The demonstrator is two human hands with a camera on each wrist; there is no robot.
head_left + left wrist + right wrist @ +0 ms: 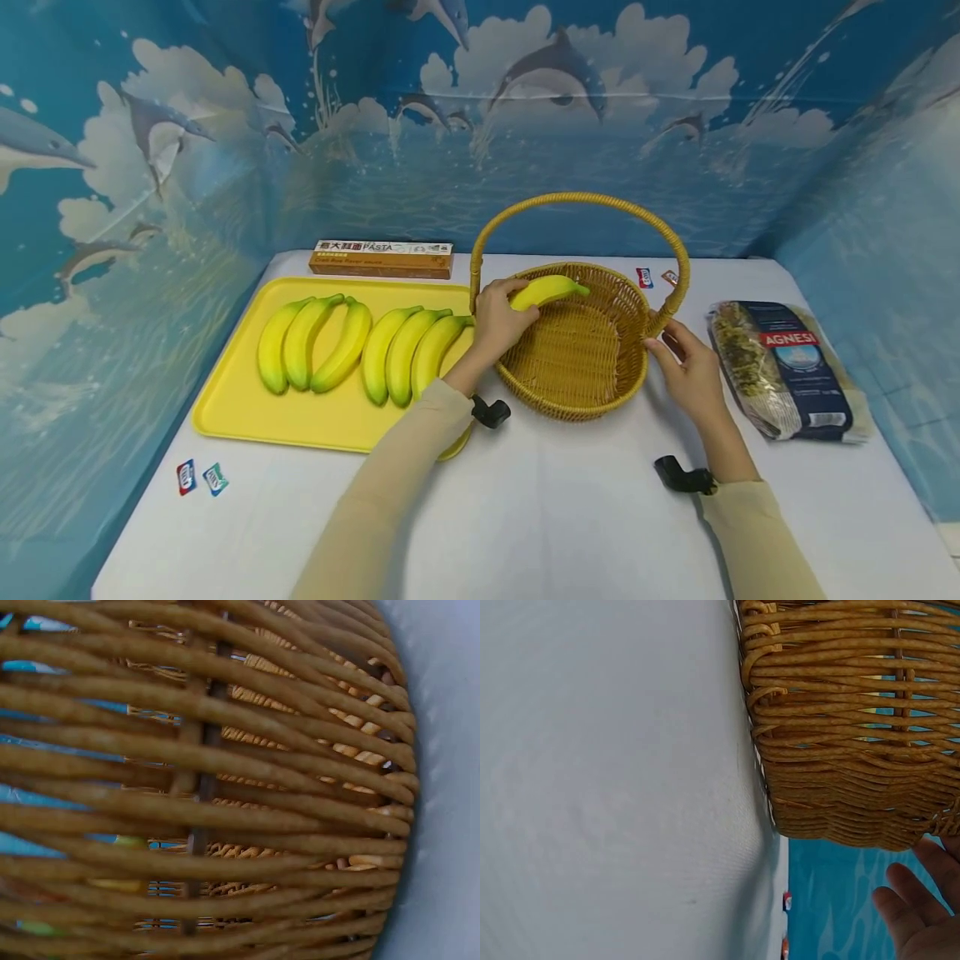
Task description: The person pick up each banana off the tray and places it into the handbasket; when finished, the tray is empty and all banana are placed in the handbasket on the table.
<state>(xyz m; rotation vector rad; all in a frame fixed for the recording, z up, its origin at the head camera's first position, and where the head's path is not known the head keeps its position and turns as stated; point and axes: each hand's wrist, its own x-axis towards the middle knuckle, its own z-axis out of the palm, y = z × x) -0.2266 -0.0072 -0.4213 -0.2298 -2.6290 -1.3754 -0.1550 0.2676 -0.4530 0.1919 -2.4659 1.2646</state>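
"What are your hands up to?"

"My left hand (504,321) grips a banana (551,289) by one end, over the left side of the wicker basket (577,354), its greenish tip pointing right. My right hand (690,371) pinches the basket's rim where the handle (577,197) meets it, the spare fingers loose and off the weave."

"Is the banana touching the basket?"

"I can't fairly say; my left wrist view is nearly all wicker."

"What might go wrong?"

"If I let go too early, the banana could drop and roll. If my left hand snags the handle, whose foot is just beside it, the basket could tip or slide on the worktop (570,508), especially with a slack right hand. My forearm also crosses the yellow tray (277,421) (at least six more bananas (402,354) lie there), so a low sweep might knock the nearest."
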